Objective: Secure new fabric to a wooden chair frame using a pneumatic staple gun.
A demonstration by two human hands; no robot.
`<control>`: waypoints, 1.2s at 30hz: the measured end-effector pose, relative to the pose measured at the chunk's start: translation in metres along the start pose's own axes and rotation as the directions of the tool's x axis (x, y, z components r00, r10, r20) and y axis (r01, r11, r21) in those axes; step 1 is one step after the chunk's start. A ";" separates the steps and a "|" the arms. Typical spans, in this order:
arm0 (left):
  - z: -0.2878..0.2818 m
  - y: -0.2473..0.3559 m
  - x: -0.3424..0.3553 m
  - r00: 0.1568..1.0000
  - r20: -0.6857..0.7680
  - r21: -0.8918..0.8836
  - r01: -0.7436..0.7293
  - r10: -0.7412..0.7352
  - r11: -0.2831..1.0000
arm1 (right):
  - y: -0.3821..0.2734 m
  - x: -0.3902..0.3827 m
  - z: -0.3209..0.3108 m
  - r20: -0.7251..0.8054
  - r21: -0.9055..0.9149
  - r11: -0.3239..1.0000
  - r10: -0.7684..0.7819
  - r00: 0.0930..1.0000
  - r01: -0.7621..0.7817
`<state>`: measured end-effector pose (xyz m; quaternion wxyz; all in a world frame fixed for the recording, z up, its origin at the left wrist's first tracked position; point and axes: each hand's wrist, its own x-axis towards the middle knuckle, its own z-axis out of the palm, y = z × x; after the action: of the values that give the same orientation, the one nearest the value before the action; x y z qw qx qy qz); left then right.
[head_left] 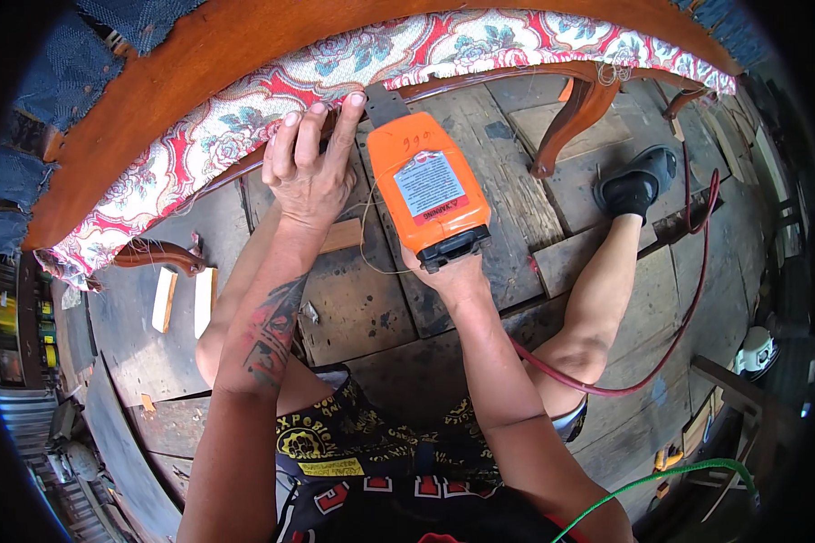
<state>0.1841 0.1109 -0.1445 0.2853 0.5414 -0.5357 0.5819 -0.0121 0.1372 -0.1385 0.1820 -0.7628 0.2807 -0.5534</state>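
Note:
An orange staple gun [430,176] is gripped by my right hand [454,273], whose fingers are mostly hidden under its body. The dark metal nose [386,104] of the tool meets the lower edge of floral upholstery fabric [353,56]. Just left of that nose, my left hand [309,167] rests its fingertips on the fabric edge. Its index finger is stretched out and the other fingers bend a little; the thumb is hidden. The fabric lies along a curved wooden furniture frame [185,68].
Carved wooden legs [577,127] stand under the furniture. A red air hose [688,317] loops along the right, and a green cord [688,468] crosses at lower right. Wood blocks [205,299] lie on the worn plank floor [480,299]. Torn blue fabric [59,81] hangs at upper left.

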 end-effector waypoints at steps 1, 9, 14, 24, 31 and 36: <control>-0.001 0.000 0.000 1.000 0.006 -0.005 -0.001 0.001 1.000 | -0.001 0.000 -0.001 -0.005 -0.003 1.000 -0.002 1.000 0.002; -0.007 0.003 0.001 0.999 0.031 -0.004 -0.019 0.019 1.000 | 0.014 -0.034 -0.005 0.052 0.081 0.980 0.176 0.983 -0.180; -0.031 -0.003 0.001 0.976 0.195 -0.093 -0.076 0.093 0.993 | 0.022 -0.052 -0.007 0.067 0.010 0.989 0.147 0.987 -0.148; -0.038 -0.011 -0.007 0.977 0.182 -0.052 0.119 -0.108 0.991 | 0.008 -0.035 -0.004 0.067 0.055 0.991 0.120 0.991 -0.123; -0.038 -0.008 -0.001 0.980 0.148 -0.086 0.143 -0.129 0.986 | 0.002 -0.025 0.006 0.059 0.089 0.990 0.107 0.992 -0.112; -0.036 -0.011 -0.004 0.987 0.124 -0.083 0.110 -0.100 0.990 | -0.001 -0.020 0.010 0.062 0.110 0.985 0.125 0.990 -0.131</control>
<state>0.1831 0.1480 -0.1388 0.3071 0.5893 -0.5481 0.5080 -0.0072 0.1505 -0.1556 0.2678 -0.7464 0.2922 -0.5346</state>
